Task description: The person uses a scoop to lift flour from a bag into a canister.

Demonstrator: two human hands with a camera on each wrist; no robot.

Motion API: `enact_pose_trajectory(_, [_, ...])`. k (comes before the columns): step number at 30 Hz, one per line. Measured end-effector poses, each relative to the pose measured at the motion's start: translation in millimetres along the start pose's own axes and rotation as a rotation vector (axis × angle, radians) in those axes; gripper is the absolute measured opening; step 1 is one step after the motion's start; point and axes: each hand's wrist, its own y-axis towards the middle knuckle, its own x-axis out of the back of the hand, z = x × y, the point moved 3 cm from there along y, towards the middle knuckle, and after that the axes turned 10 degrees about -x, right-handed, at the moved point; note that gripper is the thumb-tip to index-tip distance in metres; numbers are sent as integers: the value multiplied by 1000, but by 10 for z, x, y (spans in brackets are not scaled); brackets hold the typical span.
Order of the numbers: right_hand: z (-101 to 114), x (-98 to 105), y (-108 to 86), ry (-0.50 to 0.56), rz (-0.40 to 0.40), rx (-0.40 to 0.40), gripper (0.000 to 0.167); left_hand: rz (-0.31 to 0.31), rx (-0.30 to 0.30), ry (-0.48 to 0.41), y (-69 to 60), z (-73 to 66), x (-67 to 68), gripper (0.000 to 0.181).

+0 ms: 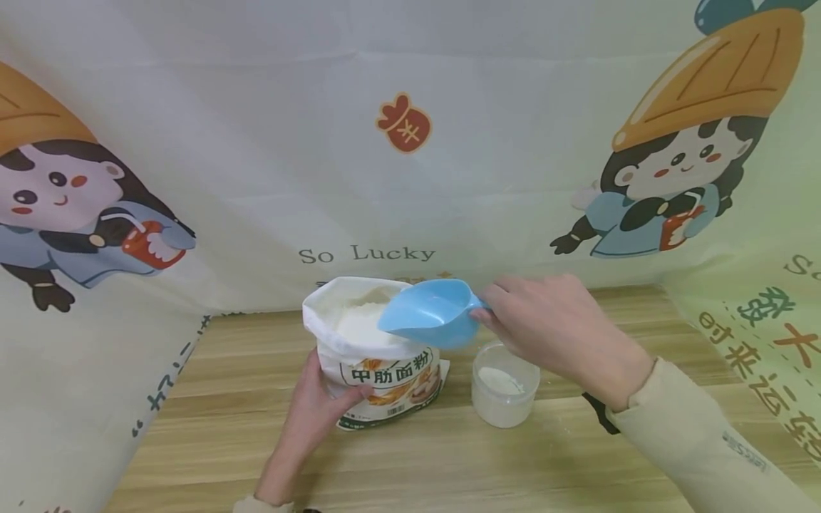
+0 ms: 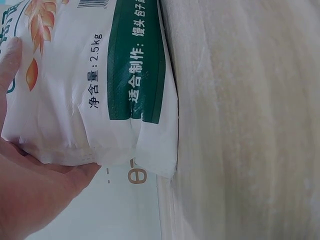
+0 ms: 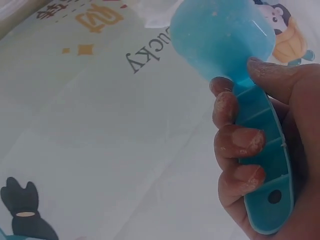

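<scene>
The right hand holds a blue scoop at the bag's open top.
Its fingers curl round the handle. The left hand grips the bag low down. The bag stands on the counter, with white powder inside. A clear tub, with powder too, sits near its right side.

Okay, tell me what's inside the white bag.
White powder shows inside the bag through its open top. In the head view, the scoop hides the right part of the opening, and whatever lies beneath the powder's surface can't be seen.
</scene>
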Motion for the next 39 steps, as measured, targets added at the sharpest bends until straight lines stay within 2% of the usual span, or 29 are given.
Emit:
enact_pose_trajectory(6, [109,2,155,-35,36,38,34,6,7,-4,9,-4,8,96])
enact_pose_trajectory(12, [193,-16,283,-88,137,47,29,8,-2,-9,20,-5,8,95])
enact_pose_trajectory(20, [289,-16,370,-98,233,57,35,3,-25,-26,26,3,12,98])
enact_pose_trajectory(23, [326,-10,394,-106,258,59,39,4,-23,-31,19,7,12,100])
enact_pose_trajectory(28, [375,-4,439,-130,307,69,37,6,-10,-31,20,2,19,101])
enact_pose_trajectory(39, [466,-39,534,-169,336,54,32,8,22,-3,16,-8,18,101])
